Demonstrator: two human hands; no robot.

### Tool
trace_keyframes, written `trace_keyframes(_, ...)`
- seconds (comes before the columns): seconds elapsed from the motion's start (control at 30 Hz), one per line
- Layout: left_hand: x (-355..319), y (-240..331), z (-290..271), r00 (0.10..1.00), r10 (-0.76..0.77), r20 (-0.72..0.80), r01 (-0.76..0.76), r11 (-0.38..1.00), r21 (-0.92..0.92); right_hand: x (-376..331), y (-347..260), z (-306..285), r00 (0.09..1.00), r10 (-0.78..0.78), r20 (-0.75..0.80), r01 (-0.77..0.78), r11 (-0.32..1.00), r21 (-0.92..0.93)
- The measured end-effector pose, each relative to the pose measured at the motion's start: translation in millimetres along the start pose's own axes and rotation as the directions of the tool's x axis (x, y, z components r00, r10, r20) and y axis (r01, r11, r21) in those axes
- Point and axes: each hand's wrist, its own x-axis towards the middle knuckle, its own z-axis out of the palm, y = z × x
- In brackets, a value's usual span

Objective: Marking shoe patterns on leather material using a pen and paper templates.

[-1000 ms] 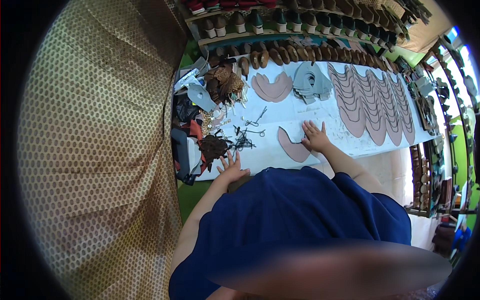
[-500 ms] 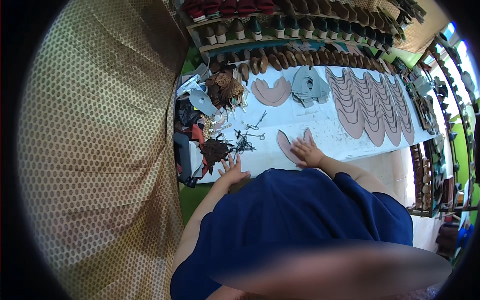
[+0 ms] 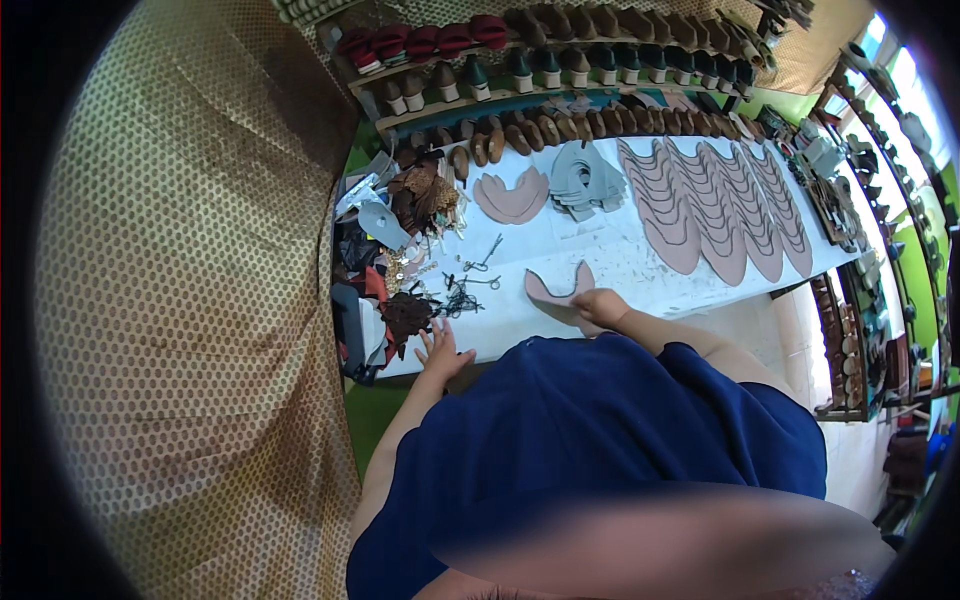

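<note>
A pink U-shaped shoe upper piece with a dark inner edge lies on the white table near its front edge. My right hand is closed over the right arm of this piece, fingers curled at its inner edge; the fingertips are hidden. At the front left of the table, my left hand rests with fingers spread and nothing in it. Just beyond it sit a dark brown crumpled bundle and a tangle of black cords.
Overlapping rows of pink upper pieces cover the table's right part. A grey stack of cut pieces and another pink piece lie further back. Shoes line the far edge and racks. A patterned curtain hangs at left.
My right hand has gone from flat, spread fingers to a closed grip on the pink piece. My left hand stays spread at the table's edge. The whole view has shifted slightly.
</note>
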Motion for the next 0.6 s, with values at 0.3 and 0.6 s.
trace_keyframes(0.3, -15, 51, -8, 0.896, 0.029, -0.444, 0.087, 0.967, 0.238, -52, 50, -128, 0.940, 0.300, -0.162, -0.228, 0.905, 0.358)
trace_keyframes(0.6, -7, 153, 37, 0.950, 0.072, -0.302, -0.053, 0.996, 0.069, -143, 182, -256, 0.819, 0.510, -0.263, -0.479, 0.860, 0.174)
